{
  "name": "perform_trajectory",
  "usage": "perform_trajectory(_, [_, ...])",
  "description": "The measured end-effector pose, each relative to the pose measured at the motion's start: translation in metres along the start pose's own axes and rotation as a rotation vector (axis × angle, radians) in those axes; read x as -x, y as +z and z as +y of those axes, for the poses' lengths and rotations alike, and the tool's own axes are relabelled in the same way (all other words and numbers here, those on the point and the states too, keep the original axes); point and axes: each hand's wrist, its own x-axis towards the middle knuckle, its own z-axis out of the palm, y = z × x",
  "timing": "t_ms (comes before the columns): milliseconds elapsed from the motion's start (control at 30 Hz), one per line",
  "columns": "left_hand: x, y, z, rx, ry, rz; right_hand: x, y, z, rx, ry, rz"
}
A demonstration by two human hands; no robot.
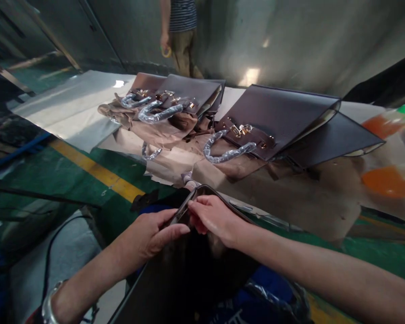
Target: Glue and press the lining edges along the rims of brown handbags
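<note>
A dark brown handbag (155, 282) stands open on my lap, with its mouth facing up and its inside in deep shadow. My left hand (157, 231) grips the bag's left edge near the corner, thumb on the inner side and fingers on the outer side. Inside the mouth, my right hand (211, 218) is closed in a pinch at the same edge, close to the corner. Whether a small part lies between its fingertips is hidden. A handle wrapped in clear film (151, 152) shows beyond the bag, at the table's edge.
Several brown handbags (280, 117) with film-wrapped handles and gold-coloured clasps lie on brown paper (303, 202) across the table ahead. Orange-bottomed plastic containers (391, 180) stand at the right. A person (184, 36) in a striped top stands behind the table.
</note>
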Motion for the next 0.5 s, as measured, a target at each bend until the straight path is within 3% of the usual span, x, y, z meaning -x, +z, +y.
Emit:
perform_trajectory(133, [0.002, 0.000, 0.003, -0.029, -0.083, -0.014, 0.000, 0.000, -0.004, -0.046, 0.048, 0.001])
perform_trajectory(500, [0.003, 0.004, 0.008, -0.122, -0.025, 0.033, -0.001, 0.001, -0.014, -0.191, 0.226, -0.042])
